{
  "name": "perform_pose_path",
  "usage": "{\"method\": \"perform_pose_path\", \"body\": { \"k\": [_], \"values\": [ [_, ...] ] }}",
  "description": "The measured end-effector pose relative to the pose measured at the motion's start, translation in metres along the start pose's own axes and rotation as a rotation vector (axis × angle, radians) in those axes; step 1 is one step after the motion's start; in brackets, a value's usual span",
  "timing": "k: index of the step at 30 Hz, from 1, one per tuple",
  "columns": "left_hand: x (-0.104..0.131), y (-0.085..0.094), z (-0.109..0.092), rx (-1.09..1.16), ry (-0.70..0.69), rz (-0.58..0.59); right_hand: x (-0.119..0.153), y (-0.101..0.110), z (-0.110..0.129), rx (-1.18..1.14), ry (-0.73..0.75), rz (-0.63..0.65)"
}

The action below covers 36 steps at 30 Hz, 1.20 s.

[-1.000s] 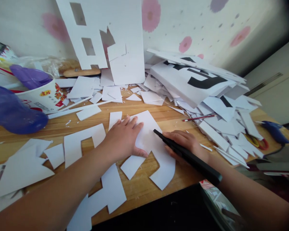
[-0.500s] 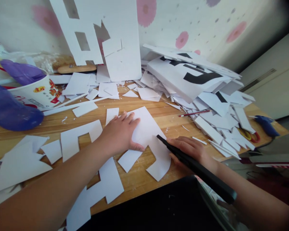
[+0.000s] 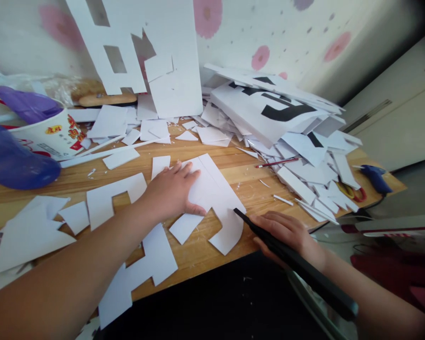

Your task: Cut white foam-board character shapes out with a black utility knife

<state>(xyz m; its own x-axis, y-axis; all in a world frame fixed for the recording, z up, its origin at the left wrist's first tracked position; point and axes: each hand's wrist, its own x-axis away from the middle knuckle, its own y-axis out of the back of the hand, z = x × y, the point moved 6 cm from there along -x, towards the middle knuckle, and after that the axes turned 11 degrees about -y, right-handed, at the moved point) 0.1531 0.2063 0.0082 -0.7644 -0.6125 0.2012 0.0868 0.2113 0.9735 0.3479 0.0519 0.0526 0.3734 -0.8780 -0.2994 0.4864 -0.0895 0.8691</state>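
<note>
Flat on a white foam board piece [image 3: 217, 186] lies my left hand [image 3: 173, 191], its fingers spread and pressing the board to the wooden table. The piece has a hooked lower end, and a faint line runs along its right side. My right hand [image 3: 281, 231] is closed around a long black utility knife [image 3: 297, 264]. The knife's narrow tip is over the board's right edge; I cannot tell whether it touches. Close to my left hand are a small white rectangle [image 3: 161, 165] and a notched white cutout [image 3: 159, 255], partly under my forearm.
A pile of white offcuts [image 3: 304, 179] covers the right side, with a red pencil [image 3: 276, 162], scissors [image 3: 352, 191] and a blue glue gun [image 3: 375, 178]. A cut-out white panel [image 3: 177, 71] leans on the wall. A paper bucket [image 3: 53, 134] stands left; scraps litter the table [image 3: 248, 174].
The knife has moved toward me along the board's right edge with my right hand. A faint line now shows on the board. My left hand stays put; the view has shifted slightly.
</note>
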Motion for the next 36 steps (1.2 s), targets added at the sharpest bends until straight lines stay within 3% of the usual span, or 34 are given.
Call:
{"method": "perform_pose_path", "body": {
  "k": [25,30,34,36],
  "values": [
    [-0.002,-0.006,0.005,0.021,-0.014,-0.028,0.036,0.005,0.012,0.044,-0.087,-0.055],
    [0.001,-0.005,0.004,0.021,-0.019,-0.045,0.042,0.005,0.015,0.009,-0.092,-0.135],
    [0.008,-0.002,0.006,0.023,-0.048,-0.054,0.043,0.009,-0.001,-0.036,-0.184,-0.306],
    [0.012,0.0,0.011,0.017,-0.004,-0.038,0.037,0.007,-0.009,-0.076,-0.222,-0.325]
  ]
}}
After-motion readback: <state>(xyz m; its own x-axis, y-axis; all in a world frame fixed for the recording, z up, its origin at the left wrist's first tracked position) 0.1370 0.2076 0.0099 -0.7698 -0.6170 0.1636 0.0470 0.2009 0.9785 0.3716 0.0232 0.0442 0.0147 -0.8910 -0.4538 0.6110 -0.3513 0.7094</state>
